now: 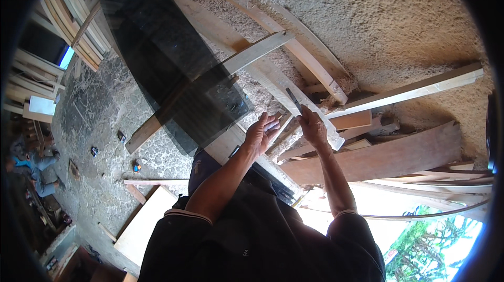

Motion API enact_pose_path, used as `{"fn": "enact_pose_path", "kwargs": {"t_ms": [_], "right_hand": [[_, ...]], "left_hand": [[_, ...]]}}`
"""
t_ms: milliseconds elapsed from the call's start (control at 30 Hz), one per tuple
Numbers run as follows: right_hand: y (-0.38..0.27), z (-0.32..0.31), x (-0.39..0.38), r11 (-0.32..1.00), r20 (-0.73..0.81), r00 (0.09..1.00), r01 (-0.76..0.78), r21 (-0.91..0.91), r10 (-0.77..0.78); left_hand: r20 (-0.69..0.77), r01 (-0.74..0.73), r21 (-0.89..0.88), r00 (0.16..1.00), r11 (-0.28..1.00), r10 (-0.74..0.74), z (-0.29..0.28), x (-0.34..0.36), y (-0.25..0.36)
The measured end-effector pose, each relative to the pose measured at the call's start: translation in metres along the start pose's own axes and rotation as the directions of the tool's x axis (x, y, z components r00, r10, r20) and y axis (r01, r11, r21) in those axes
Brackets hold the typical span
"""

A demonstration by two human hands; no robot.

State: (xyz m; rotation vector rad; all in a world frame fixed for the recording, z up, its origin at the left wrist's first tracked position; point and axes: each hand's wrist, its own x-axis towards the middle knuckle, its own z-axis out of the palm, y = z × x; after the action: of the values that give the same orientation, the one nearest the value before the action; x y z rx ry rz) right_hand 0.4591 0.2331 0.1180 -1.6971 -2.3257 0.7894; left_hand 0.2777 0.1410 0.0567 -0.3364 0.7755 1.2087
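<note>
My right hand (312,127) is closed on a dark, narrow hand tool (292,98), held over a long pale board (273,80) that runs diagonally. My left hand (260,135) is a little left of it, fingers curled at the edge of the board; what they hold, if anything, I cannot make out. A large dark, see-through sheet (152,35) lies beyond my hands, with a wooden batten (258,47) crossing the board and showing beneath it. A narrower board (223,151) lies under my left forearm.
Curved strips (73,19) stand at upper left; more planks (367,151) lie at right against a rough wall (399,19). A person in blue-grey (39,169) is low at far left on the stained floor (100,103). A pale panel (142,224) is at lower left; a bright opening shows at lower right.
</note>
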Motion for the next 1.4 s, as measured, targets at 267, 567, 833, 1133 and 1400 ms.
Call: {"fn": "enact_pose_path", "kwargs": {"t_ms": [267, 567, 833, 1133, 1400], "right_hand": [[0.058, -0.009, -0.003, 0.922, -0.118, 0.989, 0.038, -0.386, -0.091], [0.067, -0.015, -0.014, 0.939, -0.065, 0.998, -0.007, -0.343, -0.016], [0.071, -0.017, -0.015, 0.919, -0.128, 0.986, 0.044, -0.393, -0.103], [0.078, -0.01, -0.016, 0.912, -0.198, 0.979, -0.03, -0.41, -0.057], [0.082, -0.015, -0.015, 0.934, -0.169, 0.985, -0.042, -0.354, -0.02]], "left_hand": [[0.063, -0.137, 0.428, 0.991, 0.893, 0.122, 0.04, 0.01, 0.007], [0.175, -0.356, 0.638, 0.931, 0.683, 0.322, 0.118, 0.073, 0.082], [0.619, -0.25, 0.508, 0.771, -0.824, 0.148, 0.226, 0.009, 0.145], [0.547, 0.011, 0.52, 0.764, -0.854, 0.343, 0.129, -0.045, 0.219], [0.618, -0.159, 0.748, 0.523, -0.645, 0.588, 0.025, -0.115, 0.276]]}}
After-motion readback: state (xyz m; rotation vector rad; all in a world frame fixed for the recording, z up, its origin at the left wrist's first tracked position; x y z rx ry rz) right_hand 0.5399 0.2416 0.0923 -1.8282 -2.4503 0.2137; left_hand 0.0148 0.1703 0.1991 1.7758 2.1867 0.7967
